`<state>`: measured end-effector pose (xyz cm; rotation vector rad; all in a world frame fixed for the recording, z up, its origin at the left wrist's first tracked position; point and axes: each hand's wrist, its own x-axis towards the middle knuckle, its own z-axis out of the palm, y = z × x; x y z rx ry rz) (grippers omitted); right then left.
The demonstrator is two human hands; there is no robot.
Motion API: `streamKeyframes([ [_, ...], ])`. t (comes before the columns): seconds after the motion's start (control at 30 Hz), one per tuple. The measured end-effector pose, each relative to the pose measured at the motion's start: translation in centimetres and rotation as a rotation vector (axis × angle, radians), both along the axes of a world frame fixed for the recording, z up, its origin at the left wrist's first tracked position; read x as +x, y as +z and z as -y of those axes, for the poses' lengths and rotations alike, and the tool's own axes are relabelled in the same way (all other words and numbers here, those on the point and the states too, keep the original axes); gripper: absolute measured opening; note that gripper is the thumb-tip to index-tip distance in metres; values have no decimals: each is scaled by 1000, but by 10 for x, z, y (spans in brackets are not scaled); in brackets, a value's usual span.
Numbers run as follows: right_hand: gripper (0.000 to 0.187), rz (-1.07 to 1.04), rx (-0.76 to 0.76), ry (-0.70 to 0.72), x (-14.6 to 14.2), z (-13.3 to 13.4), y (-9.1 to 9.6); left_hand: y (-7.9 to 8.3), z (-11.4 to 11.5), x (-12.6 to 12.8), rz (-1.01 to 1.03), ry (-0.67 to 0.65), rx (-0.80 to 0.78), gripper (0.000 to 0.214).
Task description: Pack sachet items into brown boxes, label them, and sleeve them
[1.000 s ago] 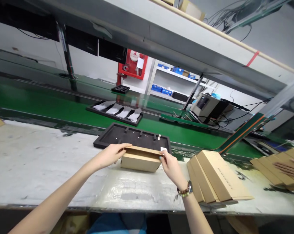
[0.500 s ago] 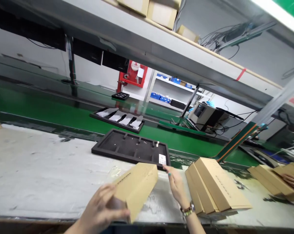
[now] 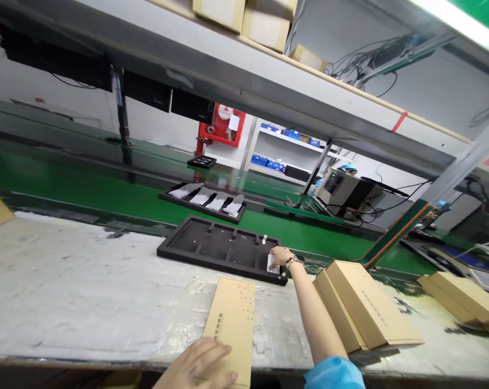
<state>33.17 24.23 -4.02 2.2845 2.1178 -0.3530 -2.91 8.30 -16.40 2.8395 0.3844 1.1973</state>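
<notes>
The cardboard box (image 3: 232, 319) is lying closed and flat at the table's near edge. The left hand (image 3: 199, 370) is resting on it, fingers flat and together. The right hand (image 3: 280, 256) is reaching the white label (image 3: 270, 263) at the corner of the black foam tray (image 3: 195, 244), though its finger grip is impossible to tell. The tray's pockets are showing nothing inside. The print on the box and the label is too small to read.

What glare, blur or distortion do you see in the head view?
Head view: bright, even light; the glossy conveyor belt mirrors the frame above; the table's plastic film shows white glare; the wide lens bends the shelf; the left hand on the cardboard box is cropped and slightly soft; the right hand at the black tray looks sharp.
</notes>
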Motion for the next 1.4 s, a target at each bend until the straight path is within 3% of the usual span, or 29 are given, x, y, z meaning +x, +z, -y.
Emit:
streamKeyframes([
  [0.1,10,-151,123,93,-15,29,25,35,-15,2,107,157,-369,51],
  [0.2,20,-338,210,229,-45,73,46,77,-34,25,189,289,-737,75],
  [0.27,34,-517,239,321,-68,106,52,100,-44,46,242,238,-995,79],
  [0.37,45,-877,373,319,-94,147,46,116,-43,70,396,1,-1284,32],
  [0.47,46,-1080,562,200,-111,175,21,115,-25,76,705,-87,-1460,28],
  [0.57,30,-1133,627,157,-128,191,-10,106,-1,75,976,-75,-1661,31],
  [0.7,16,-1116,644,66,-150,202,-32,98,14,71,1021,-52,-1786,31],
  [0.8,16,-1070,673,56,-153,209,-34,99,9,64,900,-58,-1697,33],
  [0.9,18,-1107,636,162,-146,216,-35,100,0,57,801,-69,-1603,32],
  [1.03,18,-1271,657,251,-132,215,-37,97,1,55,669,-324,-1763,48],
  [1.13,20,-1195,718,372,-126,208,-32,94,8,59,599,-487,-1879,63],
  [1.2,17,-1140,746,437,-126,205,-26,93,11,60,568,-533,-1899,65],
  [1.4,9,-1078,864,447,-130,203,-19,89,13,56,504,-558,-1943,75],
])
